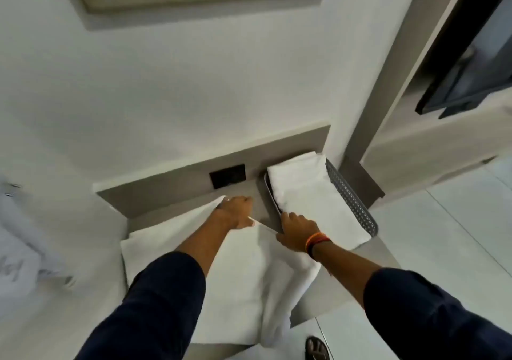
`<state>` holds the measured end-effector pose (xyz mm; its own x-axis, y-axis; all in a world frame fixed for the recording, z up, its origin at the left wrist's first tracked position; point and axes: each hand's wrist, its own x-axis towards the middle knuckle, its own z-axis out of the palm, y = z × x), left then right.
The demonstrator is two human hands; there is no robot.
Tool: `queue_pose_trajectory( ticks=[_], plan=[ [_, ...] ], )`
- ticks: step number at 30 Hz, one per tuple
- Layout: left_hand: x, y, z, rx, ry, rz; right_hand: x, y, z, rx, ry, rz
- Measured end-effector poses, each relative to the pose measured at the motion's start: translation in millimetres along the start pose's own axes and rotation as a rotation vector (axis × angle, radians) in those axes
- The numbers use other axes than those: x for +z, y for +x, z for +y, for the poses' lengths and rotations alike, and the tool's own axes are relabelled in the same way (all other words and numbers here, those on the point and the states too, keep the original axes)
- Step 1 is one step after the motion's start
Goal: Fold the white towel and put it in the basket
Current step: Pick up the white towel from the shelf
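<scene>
A white towel [243,274] lies spread on the grey counter [346,290], one side hanging over the front edge. My left hand [237,211] pinches the towel's far edge near its upper corner. My right hand [297,233], with an orange and black wristband, grips the same edge a little to the right, so the edge is stretched between the two hands. Right of them stands a grey perforated basket [352,199] against the back wall. A folded white towel [310,193] fills it and sticks out over its near end.
A black socket plate [227,176] sits in the grey backsplash behind the towel. White bedding [33,249] lies at the left. A dark screen [471,63] hangs on the wall at the right. A sandalled foot [317,348] stands on the white floor below.
</scene>
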<state>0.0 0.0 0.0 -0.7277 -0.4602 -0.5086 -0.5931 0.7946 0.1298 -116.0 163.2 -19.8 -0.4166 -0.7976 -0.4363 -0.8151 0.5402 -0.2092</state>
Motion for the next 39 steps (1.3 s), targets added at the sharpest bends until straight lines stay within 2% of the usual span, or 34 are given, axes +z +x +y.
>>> queue_pose_trajectory(
  ticks=[3,5,9,11,15,18,21,26,30,37,39],
  plan=[
    [43.3,15.8,2.9,0.049,0.029,-0.129,31.0,-1.2,15.9,0.089,-0.008,-0.091],
    [69.3,25.1,9.4,0.082,0.053,-0.146,46.3,-2.4,25.3,0.105,-0.026,-0.113],
    [77.6,36.7,19.2,0.164,0.147,-0.116,50.0,0.2,34.3,0.108,0.021,-0.078],
    [68.1,35.7,16.8,0.205,0.192,-0.096,45.4,0.4,37.6,0.093,0.061,-0.097],
    [33.2,15.7,-2.5,0.209,0.136,-0.116,14.5,-4.6,32.5,0.018,0.138,-0.118],
    [-2.5,-7.2,-27.8,0.125,0.057,-0.174,-23.4,-7.3,19.0,-0.069,0.131,-0.145],
    [-36.9,-41.1,-58.8,0.022,0.02,-0.144,-68.7,-11.0,-3.0,-0.168,0.071,-0.129],
    [-108.0,-115.0,-105.3,-0.164,0.022,-0.008,-158.4,-20.6,-44.7,-0.347,-0.052,-0.046],
    [-191.2,-177.8,-114.7,-0.236,0.081,0.206,-247.9,-36.3,-70.6,-0.424,-0.188,0.057],
    [-320.2,-292.9,-84.2,-0.422,0.283,0.688,-407.5,-84.4,-119.6,-0.593,-0.269,0.477],
    [-342.9,-324.3,-72.8,-0.487,0.319,0.843,-444.7,-101.1,-131.4,-0.6,-0.206,0.607]
  ],
)
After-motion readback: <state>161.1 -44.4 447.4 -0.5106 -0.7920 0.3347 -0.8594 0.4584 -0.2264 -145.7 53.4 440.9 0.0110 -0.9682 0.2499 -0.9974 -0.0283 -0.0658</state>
